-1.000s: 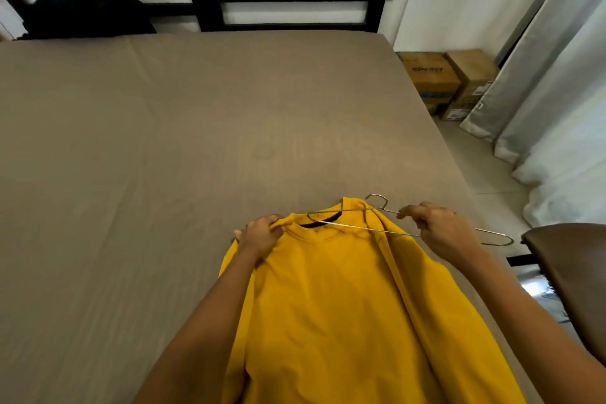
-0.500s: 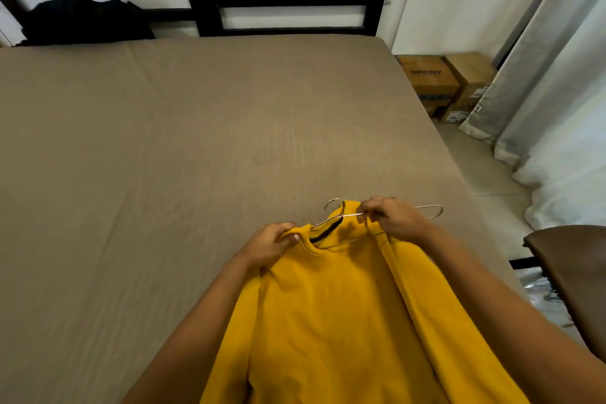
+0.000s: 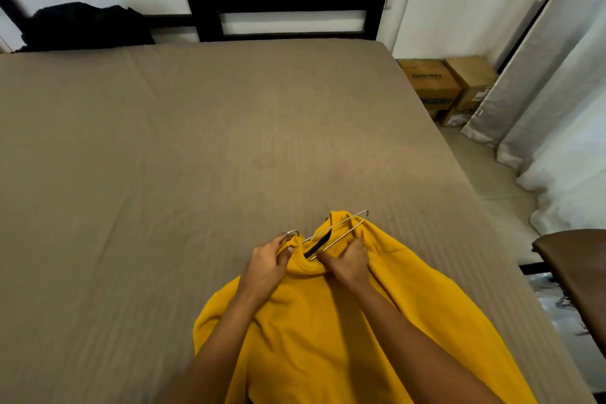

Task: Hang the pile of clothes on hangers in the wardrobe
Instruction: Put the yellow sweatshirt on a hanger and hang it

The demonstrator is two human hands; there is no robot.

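Observation:
A mustard-yellow sweatshirt (image 3: 331, 331) lies on the near part of the bed (image 3: 164, 157), collar pointing away from me. A thin metal wire hanger (image 3: 347, 225) sits partly inside the neck opening; one end sticks out to the upper right and its hook shows at the left of the collar. My left hand (image 3: 267, 264) pinches the collar's left side by the hook. My right hand (image 3: 347, 261) grips the collar's right side together with the hanger wire.
A dark pile of clothes (image 3: 85, 26) lies at the far left of the bed under the black headboard (image 3: 288, 0). Cardboard boxes (image 3: 449, 85) and pale curtains (image 3: 557, 115) stand to the right. A brown chair (image 3: 580, 272) is at the right edge.
The hanger has slid leftward and deeper into the neck; less of it sticks out on the right. Both hands have come closer together at the collar, bunching the fabric.

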